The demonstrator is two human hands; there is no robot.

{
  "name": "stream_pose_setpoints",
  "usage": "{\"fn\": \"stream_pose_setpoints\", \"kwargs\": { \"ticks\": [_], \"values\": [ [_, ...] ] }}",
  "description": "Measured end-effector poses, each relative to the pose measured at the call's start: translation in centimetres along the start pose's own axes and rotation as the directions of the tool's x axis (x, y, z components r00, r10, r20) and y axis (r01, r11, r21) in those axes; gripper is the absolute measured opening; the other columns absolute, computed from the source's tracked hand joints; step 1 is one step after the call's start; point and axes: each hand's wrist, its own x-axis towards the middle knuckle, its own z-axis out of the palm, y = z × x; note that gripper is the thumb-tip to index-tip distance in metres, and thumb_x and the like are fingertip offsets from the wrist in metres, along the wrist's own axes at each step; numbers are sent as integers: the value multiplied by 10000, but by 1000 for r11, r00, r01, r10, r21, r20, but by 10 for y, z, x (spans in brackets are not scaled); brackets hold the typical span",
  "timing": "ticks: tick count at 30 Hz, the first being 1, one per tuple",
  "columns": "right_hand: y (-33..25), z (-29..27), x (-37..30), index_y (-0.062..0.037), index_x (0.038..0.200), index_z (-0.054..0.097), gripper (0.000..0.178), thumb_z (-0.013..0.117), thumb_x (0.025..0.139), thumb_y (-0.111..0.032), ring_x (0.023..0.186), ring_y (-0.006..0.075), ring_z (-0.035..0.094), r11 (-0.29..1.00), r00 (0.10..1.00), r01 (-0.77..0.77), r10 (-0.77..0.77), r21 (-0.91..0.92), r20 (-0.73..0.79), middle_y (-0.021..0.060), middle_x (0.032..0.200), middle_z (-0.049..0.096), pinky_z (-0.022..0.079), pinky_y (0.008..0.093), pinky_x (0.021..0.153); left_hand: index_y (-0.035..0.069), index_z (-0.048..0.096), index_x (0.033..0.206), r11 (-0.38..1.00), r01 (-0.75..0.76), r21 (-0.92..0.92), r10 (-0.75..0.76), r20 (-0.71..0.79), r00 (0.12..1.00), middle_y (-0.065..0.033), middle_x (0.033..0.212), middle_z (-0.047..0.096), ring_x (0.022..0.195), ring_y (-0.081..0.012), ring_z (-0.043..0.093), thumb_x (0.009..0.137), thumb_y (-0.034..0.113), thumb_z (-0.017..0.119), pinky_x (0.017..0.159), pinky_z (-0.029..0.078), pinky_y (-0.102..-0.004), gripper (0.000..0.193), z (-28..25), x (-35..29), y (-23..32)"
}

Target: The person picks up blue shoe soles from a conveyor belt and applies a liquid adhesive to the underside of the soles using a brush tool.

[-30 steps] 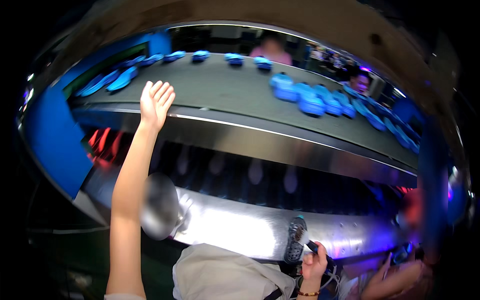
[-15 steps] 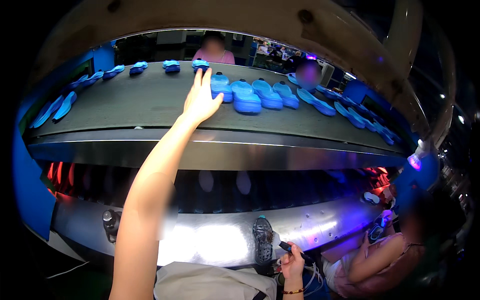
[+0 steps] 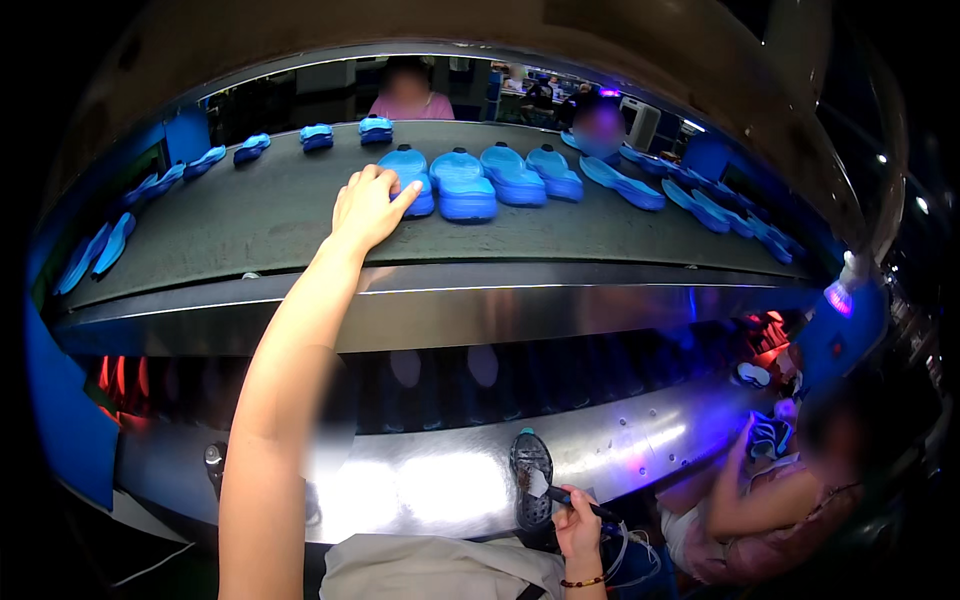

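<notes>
My left hand (image 3: 368, 208) reaches up to the belt with its fingers bent and closed on the left edge of a stacked blue shoe sole (image 3: 405, 168), the leftmost of a group of several. My right hand (image 3: 577, 528) is closed round the dark handle of a brush (image 3: 564, 496). The pale bristles of the brush touch a black shoe sole (image 3: 533, 505), which lies toe-up on the metal ledge (image 3: 430, 490) and shows small holes near its lower end.
More blue soles (image 3: 255, 148) lie along the grey conveyor belt (image 3: 270, 210). Below it, a dark slot with red glow runs above the ledge. A black bottle-like object (image 3: 213, 462) stands left. One person (image 3: 765, 505) sits at right holding a sole; others are beyond the belt.
My left hand has come down and nearer, its spread fingers now curled onto the blue sole. The brush has moved left onto the black sole. The view has shifted slightly.
</notes>
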Motion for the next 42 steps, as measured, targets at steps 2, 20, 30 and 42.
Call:
{"fn": "stream_pose_setpoints", "kwargs": {
  "ticks": [2,20,30,42],
  "values": [
    [0,-1,-1,18,907,576,189,518,849,-153,441,119,439,1000,1000,7,-7,13,-4,57,700,568,345,240,435,40,584,795,1000,-24,11,23,21,1000,-128,932,565,956,-288,513,795,426,536,784,404,-386,389,-9,-1,3],
    [-10,5,1,-15,930,608,197,539,846,-179,451,59,448,999,998,-35,34,13,57,-14,557,493,310,185,419,51,527,841,997,68,28,-63,-134,989,-122,854,595,816,-309,559,879,411,425,696,422,-373,377,-46,-73,63],
    [0,17,1,-8,916,604,182,560,835,-165,429,56,430,998,996,-56,58,-20,61,-12,610,492,280,196,397,85,556,855,992,23,123,8,-244,970,-89,851,627,790,-292,593,870,386,450,668,451,-379,319,-41,-74,60],
    [-12,21,-4,-11,937,596,189,540,849,-169,428,48,435,1000,995,-25,26,-7,91,-19,545,486,307,179,406,74,571,844,993,-27,119,65,-323,944,-67,878,612,796,-276,589,859,320,488,681,456,-369,260,-35,-76,61]
  ]
}}
